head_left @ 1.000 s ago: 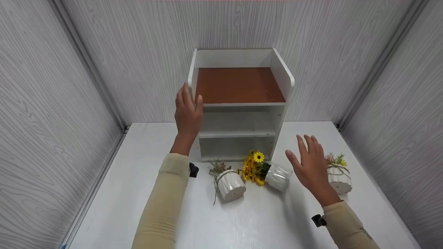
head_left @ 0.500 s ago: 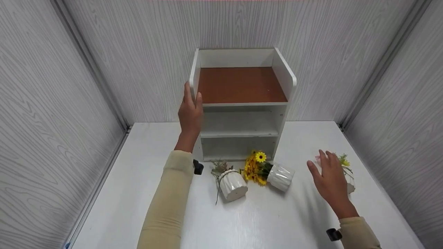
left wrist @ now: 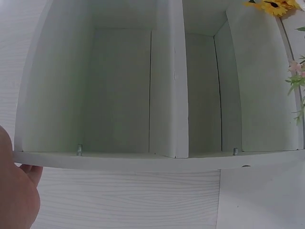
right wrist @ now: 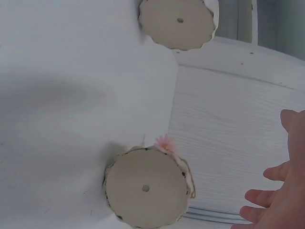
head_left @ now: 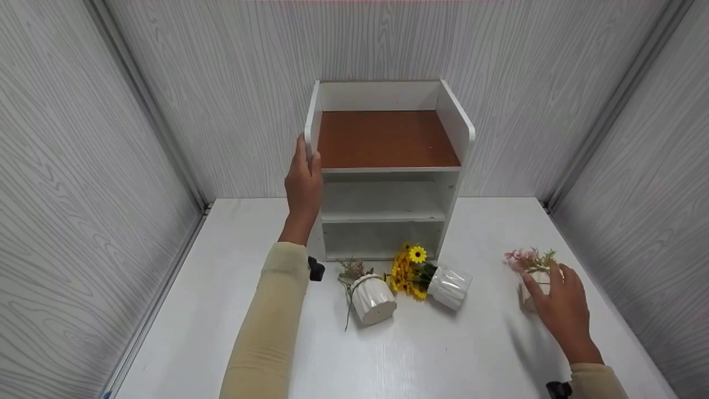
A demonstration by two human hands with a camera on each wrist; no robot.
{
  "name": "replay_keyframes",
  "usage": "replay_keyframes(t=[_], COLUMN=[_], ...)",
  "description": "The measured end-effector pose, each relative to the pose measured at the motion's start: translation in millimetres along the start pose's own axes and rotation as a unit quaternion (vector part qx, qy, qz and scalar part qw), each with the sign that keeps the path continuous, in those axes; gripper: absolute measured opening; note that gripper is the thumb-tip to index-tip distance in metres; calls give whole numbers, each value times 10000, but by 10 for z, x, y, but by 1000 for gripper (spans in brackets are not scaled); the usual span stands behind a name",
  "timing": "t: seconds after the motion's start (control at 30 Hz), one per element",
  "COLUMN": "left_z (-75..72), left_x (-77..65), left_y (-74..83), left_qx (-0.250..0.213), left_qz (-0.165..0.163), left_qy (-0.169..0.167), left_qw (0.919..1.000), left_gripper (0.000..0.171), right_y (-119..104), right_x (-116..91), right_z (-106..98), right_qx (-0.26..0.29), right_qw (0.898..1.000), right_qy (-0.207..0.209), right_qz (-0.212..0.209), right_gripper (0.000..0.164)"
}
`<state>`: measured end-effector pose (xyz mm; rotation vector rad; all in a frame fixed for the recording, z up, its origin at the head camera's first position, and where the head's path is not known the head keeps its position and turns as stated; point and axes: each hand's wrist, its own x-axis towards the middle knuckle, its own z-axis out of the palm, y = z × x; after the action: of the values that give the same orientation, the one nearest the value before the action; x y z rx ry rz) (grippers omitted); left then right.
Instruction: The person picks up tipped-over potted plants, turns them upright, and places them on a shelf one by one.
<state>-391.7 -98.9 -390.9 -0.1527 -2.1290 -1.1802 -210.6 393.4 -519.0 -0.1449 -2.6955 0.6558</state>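
Observation:
My left hand [head_left: 303,191] holds the left side panel of a white shelf unit [head_left: 382,169], thumb at its front edge and fingers outside. In the left wrist view, fingertips show behind the panel [left wrist: 124,161]. At the far right, my right hand [head_left: 565,310] is over a white pot [head_left: 541,277] with pink flowers [head_left: 520,259], partly hiding it. The right wrist view shows that pot's scalloped base [right wrist: 146,205], with my spread fingers [right wrist: 262,196] apart from it.
Before the shelf lie a tipped white pot [head_left: 374,299] with small greenery and a tipped white pot [head_left: 450,286] with yellow flowers [head_left: 409,271]. The shelf has a brown top board [head_left: 388,138]. Grey wood-grain walls [head_left: 221,83] enclose the white table [head_left: 183,310].
My right hand has moved right and down to the pot with pink flowers at the far right. My left hand has closed in against the shelf's side panel.

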Motion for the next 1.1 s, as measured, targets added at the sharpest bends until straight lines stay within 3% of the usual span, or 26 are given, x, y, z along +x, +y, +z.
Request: replay_keyframes(t=[0.3,0.57,0.8,1.1], left_z=[-4,-4,6,-28], left_x=[1,-6,-25,-13], left_y=[-31,-60,-83,-100], left_qx=[-89,-107,-111,-154], left_qz=[116,128,118,92], left_qy=[-65,-66,-181,-173], left_qw=[9999,9998,9997,9997], left_gripper=[58,58,59,59], right_y=[291,433,497,497], right_x=[1,52,81,137], right_z=[63,131,187,266], right_qx=[-299,-72,29,114], right_qw=[9938,9743,9622,9643], right_qy=[-470,-1306,-1635,-1424], right_qz=[962,1836,2177,2230], right_gripper=[94,112,118,118])
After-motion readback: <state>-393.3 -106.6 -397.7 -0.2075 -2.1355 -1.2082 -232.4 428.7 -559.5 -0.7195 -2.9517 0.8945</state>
